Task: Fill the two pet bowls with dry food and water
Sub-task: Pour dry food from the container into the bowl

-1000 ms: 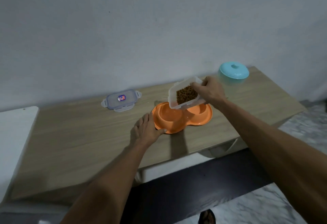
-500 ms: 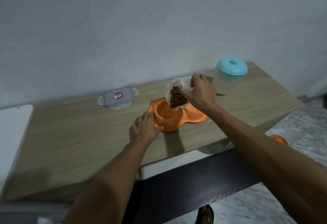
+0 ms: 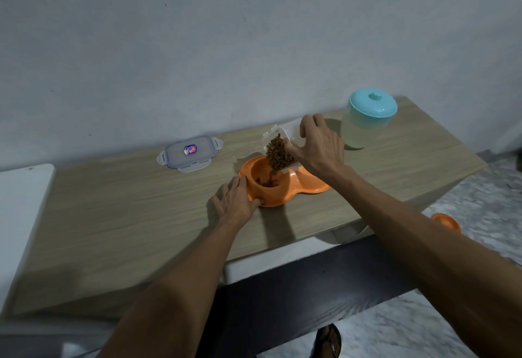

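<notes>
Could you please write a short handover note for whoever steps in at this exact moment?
Right hand: holds the open food tub tipped over the left bowl; kibble is falling in.
Left hand: flat on the table, steadying the orange double bowl's rim.
Tub lid lies behind, to the left. Water jug, lid on, stands at the right.
Done: tub opened, some kibble in the left bowl.
Left: finish pouring, then fill the other bowl with water.

right hand (image 3: 320,147) tipping container (image 3: 288,137), kibble (image 3: 278,154) into bowl (image 3: 268,185)
</notes>
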`<state>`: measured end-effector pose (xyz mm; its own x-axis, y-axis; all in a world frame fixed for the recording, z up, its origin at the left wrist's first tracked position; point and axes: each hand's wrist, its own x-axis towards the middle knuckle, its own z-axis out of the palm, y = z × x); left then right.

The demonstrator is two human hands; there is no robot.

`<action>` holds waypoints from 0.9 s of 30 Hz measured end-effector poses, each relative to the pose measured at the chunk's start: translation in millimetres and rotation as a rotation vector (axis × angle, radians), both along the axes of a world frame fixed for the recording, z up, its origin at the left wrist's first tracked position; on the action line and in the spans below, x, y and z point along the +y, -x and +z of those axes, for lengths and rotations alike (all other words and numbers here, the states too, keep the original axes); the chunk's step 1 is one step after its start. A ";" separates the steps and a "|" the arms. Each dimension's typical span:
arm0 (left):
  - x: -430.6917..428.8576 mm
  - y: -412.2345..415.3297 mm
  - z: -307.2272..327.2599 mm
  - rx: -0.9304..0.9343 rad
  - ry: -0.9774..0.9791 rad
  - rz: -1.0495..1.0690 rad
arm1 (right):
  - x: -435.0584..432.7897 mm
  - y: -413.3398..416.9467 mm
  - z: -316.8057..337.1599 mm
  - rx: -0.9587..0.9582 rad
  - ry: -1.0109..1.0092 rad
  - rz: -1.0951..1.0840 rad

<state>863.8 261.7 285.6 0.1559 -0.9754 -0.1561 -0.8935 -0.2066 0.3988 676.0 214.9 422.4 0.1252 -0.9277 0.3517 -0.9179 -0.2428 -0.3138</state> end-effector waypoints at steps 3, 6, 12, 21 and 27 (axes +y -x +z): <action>-0.8 -0.6 -1.8 0.012 0.003 -0.002 | 1.0 1.3 -1.5 0.002 0.001 -0.006; -0.4 -0.2 -1.4 0.016 0.000 0.004 | 2.3 2.4 -2.1 0.015 0.007 -0.008; 2.4 2.6 3.4 0.004 0.001 0.016 | 4.4 1.8 -2.2 0.023 0.017 0.002; 4.5 4.9 7.9 0.010 -0.011 0.020 | 3.7 0.0 -3.9 0.011 0.010 0.003; 8.0 7.0 14.1 -0.016 -0.019 0.017 | -4.9 11.1 2.0 -0.206 -0.103 -0.128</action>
